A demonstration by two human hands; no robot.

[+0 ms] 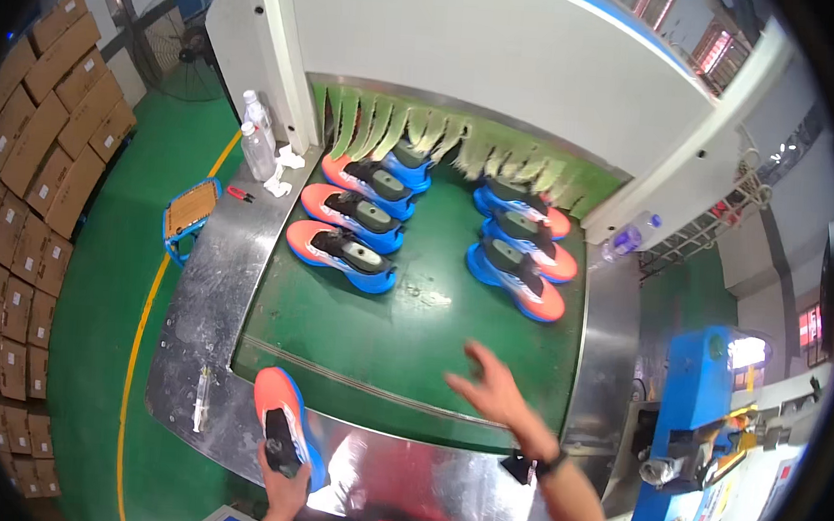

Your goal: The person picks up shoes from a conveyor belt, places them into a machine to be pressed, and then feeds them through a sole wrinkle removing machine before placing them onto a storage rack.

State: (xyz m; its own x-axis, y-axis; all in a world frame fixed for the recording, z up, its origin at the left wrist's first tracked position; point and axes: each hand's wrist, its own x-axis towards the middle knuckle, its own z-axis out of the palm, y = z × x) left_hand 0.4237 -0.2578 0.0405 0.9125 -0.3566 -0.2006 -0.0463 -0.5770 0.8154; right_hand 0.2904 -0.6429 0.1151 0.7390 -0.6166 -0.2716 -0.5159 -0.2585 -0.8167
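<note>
My left hand (286,486) grips an orange and blue running shoe (278,393) by its heel, over the near metal edge of the table, its toe pointing away from me. My right hand (490,389) is empty, fingers spread, above the near part of the green conveyor belt (422,342). Farther along the belt stand matching shoes in two groups. The nearest shoe in the left group (341,256) points its toe left; the nearest in the right group (521,284) points its toe right. The farthest shoes are partly hidden under a fringed green curtain (378,124).
Metal borders (218,315) flank the belt. On the left one are clear bottles (258,151), red-handled snips (240,194) and a syringe-like tube (201,400). Another bottle (624,240) lies at the right. A stool (191,210), stacked cartons (15,274) and a blue machine (696,383) stand around.
</note>
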